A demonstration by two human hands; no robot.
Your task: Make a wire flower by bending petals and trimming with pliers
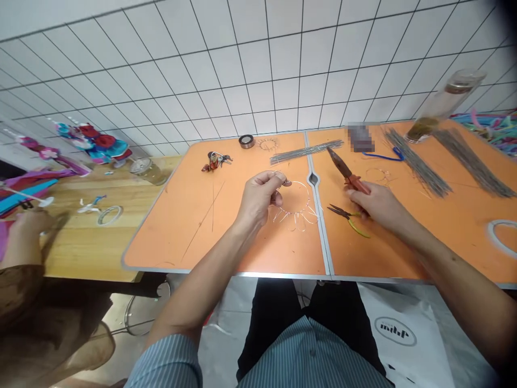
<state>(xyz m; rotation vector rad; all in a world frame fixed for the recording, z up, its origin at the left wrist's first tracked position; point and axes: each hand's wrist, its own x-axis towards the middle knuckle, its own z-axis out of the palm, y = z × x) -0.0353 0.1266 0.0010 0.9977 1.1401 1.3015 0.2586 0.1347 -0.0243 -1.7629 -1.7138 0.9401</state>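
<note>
My left hand (pixel 262 196) pinches a thin copper-coloured wire ring (pixel 309 194) at its left side. Small wire loops stick out along the ring's lower edge. In my right hand (pixel 374 202) is a pair of pliers (pixel 343 166) with orange-red handles and dark, rusty jaws pointing up and left. The jaws are apart from the ring. Just below the right hand lies a smaller pair of yellow-handled pliers (pixel 348 215) on the orange table (pixel 250 248).
Bundles of grey wire (pixel 299 153) lie at the back and right. A roll of tape (pixel 246 141), keys (pixel 218 159) and a glass bottle (pixel 442 105) stand near the tiled wall. On the left, a co-worker's hand (pixel 30 226) is over a wooden table (pixel 92 253).
</note>
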